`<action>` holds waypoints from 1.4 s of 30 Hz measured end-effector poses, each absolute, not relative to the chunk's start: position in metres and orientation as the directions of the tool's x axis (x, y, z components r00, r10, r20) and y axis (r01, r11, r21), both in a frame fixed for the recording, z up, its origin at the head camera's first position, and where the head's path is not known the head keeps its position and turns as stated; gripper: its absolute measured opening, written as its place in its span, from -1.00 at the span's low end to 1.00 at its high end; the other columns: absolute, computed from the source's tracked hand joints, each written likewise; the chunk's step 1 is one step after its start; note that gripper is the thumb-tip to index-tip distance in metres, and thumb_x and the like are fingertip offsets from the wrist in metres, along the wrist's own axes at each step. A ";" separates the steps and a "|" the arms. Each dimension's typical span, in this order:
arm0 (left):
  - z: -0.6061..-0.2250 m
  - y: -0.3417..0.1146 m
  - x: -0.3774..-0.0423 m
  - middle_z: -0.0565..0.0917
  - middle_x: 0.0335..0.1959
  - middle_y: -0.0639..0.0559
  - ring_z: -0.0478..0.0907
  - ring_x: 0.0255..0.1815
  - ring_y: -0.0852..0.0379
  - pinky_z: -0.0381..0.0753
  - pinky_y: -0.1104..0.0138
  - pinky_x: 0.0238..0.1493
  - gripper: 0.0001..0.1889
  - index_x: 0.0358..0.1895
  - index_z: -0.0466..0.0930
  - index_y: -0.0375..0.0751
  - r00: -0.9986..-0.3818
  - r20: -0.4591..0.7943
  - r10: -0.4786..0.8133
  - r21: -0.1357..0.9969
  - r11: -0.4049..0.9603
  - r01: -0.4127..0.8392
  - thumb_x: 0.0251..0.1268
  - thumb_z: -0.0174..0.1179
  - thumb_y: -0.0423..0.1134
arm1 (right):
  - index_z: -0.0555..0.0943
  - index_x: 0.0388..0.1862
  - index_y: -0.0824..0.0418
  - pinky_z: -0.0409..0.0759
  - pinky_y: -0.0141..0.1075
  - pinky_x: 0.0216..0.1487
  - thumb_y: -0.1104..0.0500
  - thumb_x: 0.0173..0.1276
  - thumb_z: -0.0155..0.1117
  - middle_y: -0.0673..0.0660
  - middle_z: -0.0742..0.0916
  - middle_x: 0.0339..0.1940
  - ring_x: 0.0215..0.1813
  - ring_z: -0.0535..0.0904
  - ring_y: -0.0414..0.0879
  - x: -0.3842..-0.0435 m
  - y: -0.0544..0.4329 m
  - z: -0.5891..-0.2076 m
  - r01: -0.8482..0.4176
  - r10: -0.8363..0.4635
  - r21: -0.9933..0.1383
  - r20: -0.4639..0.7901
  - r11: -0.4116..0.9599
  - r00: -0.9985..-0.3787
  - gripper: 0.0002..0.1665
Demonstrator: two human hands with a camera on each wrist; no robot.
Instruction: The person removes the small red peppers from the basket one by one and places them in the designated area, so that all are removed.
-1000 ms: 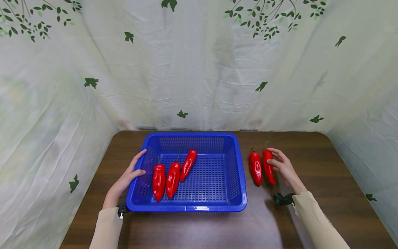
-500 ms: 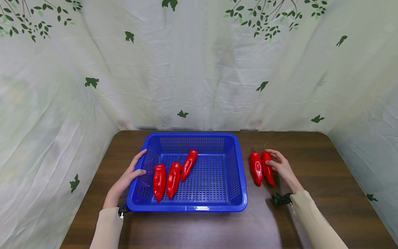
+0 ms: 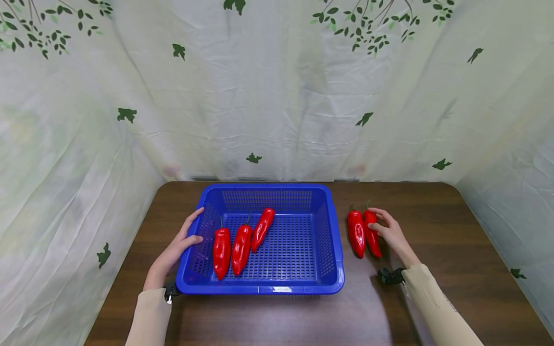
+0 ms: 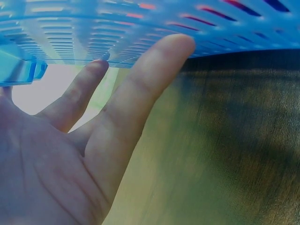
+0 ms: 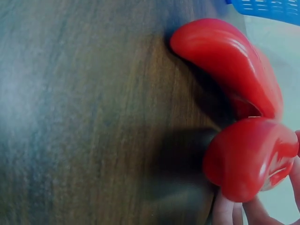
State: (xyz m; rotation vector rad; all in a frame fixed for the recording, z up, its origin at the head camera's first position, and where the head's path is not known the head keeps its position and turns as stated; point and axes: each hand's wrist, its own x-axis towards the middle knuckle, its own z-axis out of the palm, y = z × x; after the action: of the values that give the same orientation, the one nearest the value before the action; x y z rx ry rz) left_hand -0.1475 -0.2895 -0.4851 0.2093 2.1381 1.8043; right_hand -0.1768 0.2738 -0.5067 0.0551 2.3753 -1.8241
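Note:
My left hand (image 3: pixel 177 245) holds the left side of a blue plastic basket (image 3: pixel 259 290), thumb at the rim. In the left wrist view its fingers (image 4: pixel 136 89) lie against the slotted outer wall. Three long red peppers (image 3: pixel 241 250) lie in the basket's left half. To the right of the basket my right hand (image 3: pixel 391 235) grips a red pepper (image 3: pixel 372 238) between thumb and fingers. Another red pepper (image 3: pixel 356 234) lies right beside it on the table. In the right wrist view the gripped pepper (image 5: pixel 248 157) touches that neighbour (image 5: pixel 229 61), and the hand is partly hidden behind it.
The basket stands on a brown wooden table (image 3: pixel 450 240), close to its back edge. A pale curtain (image 3: pixel 281 120) with leaf prints hangs behind the table and along both sides. Each wrist wears a black strap (image 3: pixel 391 276).
My right hand and the pepper in it have shifted slightly left, closer to the other loose pepper. The left hand and the basket have stayed put.

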 end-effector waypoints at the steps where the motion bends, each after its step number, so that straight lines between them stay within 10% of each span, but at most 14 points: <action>1: -0.485 -0.290 -0.147 -0.28 0.49 -0.26 -0.07 0.36 -0.53 0.41 -0.26 0.03 -0.25 0.52 -0.20 0.29 -0.933 -0.158 0.323 0.978 0.184 -0.101 0.36 -0.07 -0.25 | 0.20 0.42 0.31 0.53 -0.38 -0.09 0.30 0.44 0.00 0.42 0.30 0.37 0.06 0.40 0.07 -0.177 0.273 -0.506 0.113 -0.064 -0.959 -0.134 0.261 -0.989 -0.41; 26: -0.485 -0.289 -0.147 -0.28 0.50 -0.21 -0.11 0.39 -0.51 0.36 -0.30 0.05 -0.25 0.52 -0.19 0.29 -0.934 -0.161 0.318 0.977 0.186 -0.105 0.37 -0.05 -0.22 | 0.23 0.40 0.35 0.54 -0.34 0.03 0.26 0.46 0.00 0.42 0.34 0.35 0.22 0.37 0.18 -0.176 0.278 -0.492 0.075 -0.022 -0.953 -0.086 0.295 -0.996 -0.43; 31: -0.485 -0.289 -0.147 -0.27 0.50 -0.21 -0.11 0.39 -0.50 0.36 -0.30 0.06 -0.25 0.52 -0.19 0.29 -0.935 -0.162 0.316 0.977 0.187 -0.107 0.37 -0.06 -0.23 | 0.22 0.41 0.36 0.50 -0.14 0.15 0.22 0.47 0.00 0.43 0.33 0.36 0.15 0.44 0.02 -0.175 0.277 -0.482 0.054 -0.029 -0.959 -0.064 0.280 -0.998 -0.42; 42: -0.484 -0.288 -0.146 -0.28 0.49 -0.23 -0.09 0.37 -0.51 0.37 -0.29 0.05 -0.25 0.52 -0.20 0.29 -0.935 -0.161 0.317 0.978 0.179 -0.108 0.36 -0.08 -0.24 | 0.23 0.40 0.36 0.52 -0.35 0.09 0.23 0.49 -0.01 0.20 0.43 0.27 0.09 0.52 -0.14 -0.176 0.262 -0.459 -0.017 -0.093 -0.981 -0.001 0.193 -0.996 -0.45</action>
State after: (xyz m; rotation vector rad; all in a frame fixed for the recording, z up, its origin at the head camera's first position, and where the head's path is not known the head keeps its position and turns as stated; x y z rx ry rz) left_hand -0.1460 -0.2884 -0.4837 0.1986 2.1328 1.8131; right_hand -0.1755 0.2616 -0.4587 -0.1102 2.3794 -1.9556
